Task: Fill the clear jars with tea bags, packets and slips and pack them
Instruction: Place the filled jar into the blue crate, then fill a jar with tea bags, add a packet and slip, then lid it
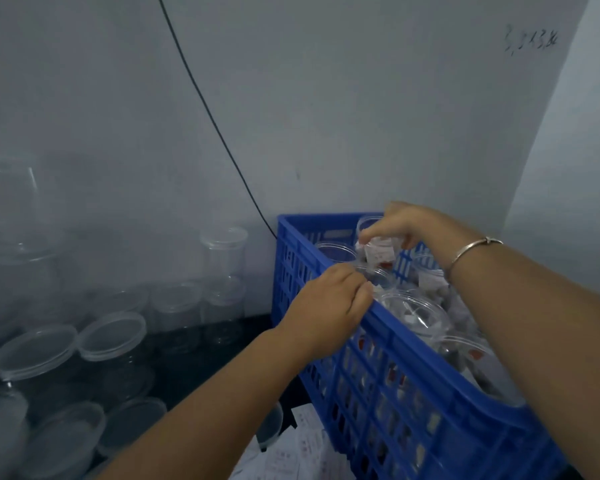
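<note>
Hands reach forward: right hand (397, 224) grips a jar (378, 253) from above, left hand (329, 303) clasps the crate (430, 393) rim.

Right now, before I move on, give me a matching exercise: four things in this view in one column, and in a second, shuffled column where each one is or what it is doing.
Things:
1. left hand
2. right hand
3. empty lidded jars
4. paper slips

Places and states:
A. grips a filled jar over the far end of the blue crate
B. lie low in the view, by the crate's near left corner
C. holds the crate's left rim
D. stand on the dark surface left of the crate

Pairs: 1-C, 2-A, 3-D, 4-B.
</note>
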The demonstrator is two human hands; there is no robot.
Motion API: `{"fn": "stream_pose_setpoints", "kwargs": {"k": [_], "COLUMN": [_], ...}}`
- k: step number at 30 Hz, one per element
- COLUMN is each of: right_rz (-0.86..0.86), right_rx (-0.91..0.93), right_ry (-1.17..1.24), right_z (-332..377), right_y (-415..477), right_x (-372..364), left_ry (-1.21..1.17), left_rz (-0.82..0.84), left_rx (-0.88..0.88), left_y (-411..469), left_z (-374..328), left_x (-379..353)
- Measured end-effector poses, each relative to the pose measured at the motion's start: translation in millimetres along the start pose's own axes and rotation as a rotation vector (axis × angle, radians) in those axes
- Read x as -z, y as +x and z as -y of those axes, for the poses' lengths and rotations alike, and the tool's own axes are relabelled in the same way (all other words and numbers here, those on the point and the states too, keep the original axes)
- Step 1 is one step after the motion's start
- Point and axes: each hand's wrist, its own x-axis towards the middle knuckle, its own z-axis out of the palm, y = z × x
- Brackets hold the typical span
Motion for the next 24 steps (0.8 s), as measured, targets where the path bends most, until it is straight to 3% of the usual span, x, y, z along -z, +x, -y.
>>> {"fn": "stream_pose_setpoints", "kwargs": {"k": [8,15,19,24], "right_rz": [0.259,0.169,0.002,-0.149], "right_rx": [-0.072,-0.014,0.106,0.305], "right_ry": [-0.097,-0.277,-0.255,-0.192], "right_z": [-17.8,-12.2,4.6,61.9], "right_y": [3.0,-0.3,-5.7,-18.0], "right_x": [-13.5,-10.4,-3.1,-4.7], "left_ry": [-0.074,-0.239,-0.224,-0.234], "left_rz": [-0.024,-0.014,-0.157,-0.201], "left_rx": [-0.085,-0.027,0.039,0.343], "left_y": [-0.8,-0.6,-15.6,-49.3], "left_z": [7.3,5.6,13.5,56.0], "left_x": [-7.7,-9.7,4.2,32.3]}}
